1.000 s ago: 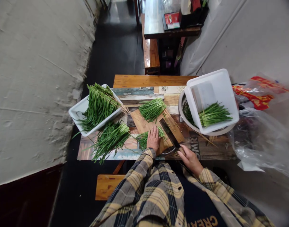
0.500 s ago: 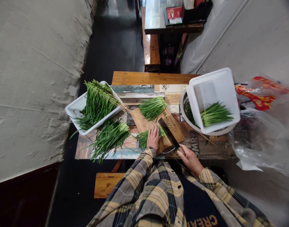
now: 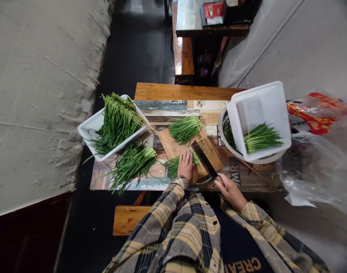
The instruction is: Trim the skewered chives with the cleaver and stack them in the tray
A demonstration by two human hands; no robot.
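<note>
My left hand point(image 3: 185, 167) lies over a bunch of garlic chives point(image 3: 171, 167) on the wooden cutting board point(image 3: 167, 145), its fingers holding the stalks down. In my right hand point(image 3: 229, 191) is the handle of a knife point(image 3: 204, 159) with a dark, broad blade. The blade slants across the board, beside the cut ends and close to my left fingers; whether its edge touches the board I cannot tell. Another bunch of chives point(image 3: 185, 129), with thin wooden skewers point(image 3: 210, 143) by it, lies on the board's far part. Small green cut bits are scattered near the blade.
At left stands a white tub point(image 3: 89, 131) heaped with skewered chives, and loose chives point(image 3: 136, 165) lie in front of it. To the right, a white bin point(image 3: 260, 106) holding chives tilts on a round basin point(image 3: 222, 131). Plastic bags point(image 3: 312, 163) crowd the right end.
The whole view has shifted slightly. Both hands, the knife and the chives keep nearly the same places on the board.
</note>
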